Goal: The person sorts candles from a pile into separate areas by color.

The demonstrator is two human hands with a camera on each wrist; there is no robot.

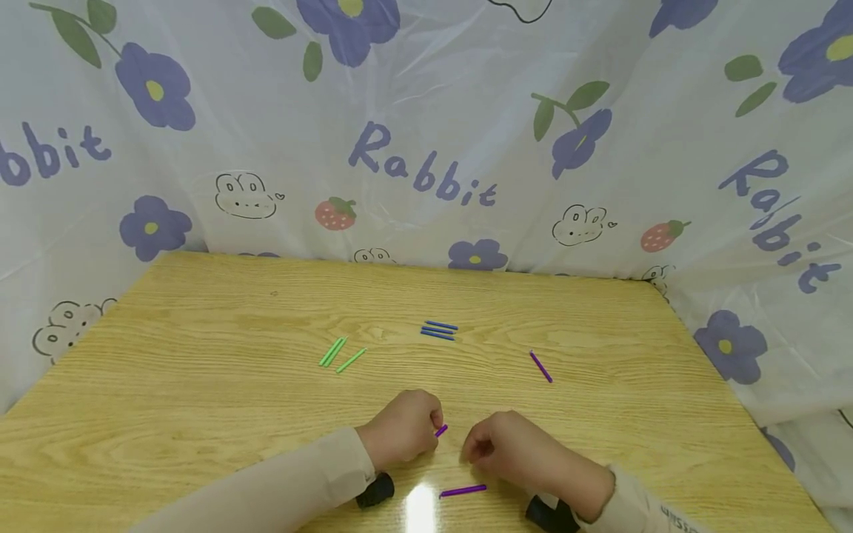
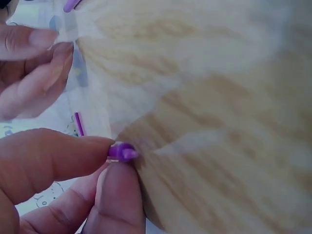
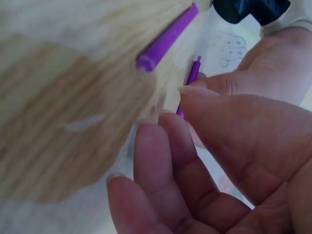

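Between thumb and fingertips my left hand (image 1: 406, 427) pinches a thin purple candle (image 2: 122, 152); its wick end sticks out past the fingers in the left wrist view. Facing it, my right hand (image 1: 513, 449) has its fingers loosely bent, with nothing held between thumb and fingers (image 3: 152, 151). A second purple candle (image 1: 463, 491) lies on the wooden table just in front of the right hand, near the front edge of the view. Farther off to the right, another purple candle (image 1: 541, 366) lies slanted on the tabletop.
Beyond the hands, three blue candles (image 1: 438, 331) lie side by side. To their left are three green candles (image 1: 333, 352), one slightly apart. The wooden table (image 1: 200, 355) ends at a white printed curtain (image 1: 426, 229) behind and at both sides.
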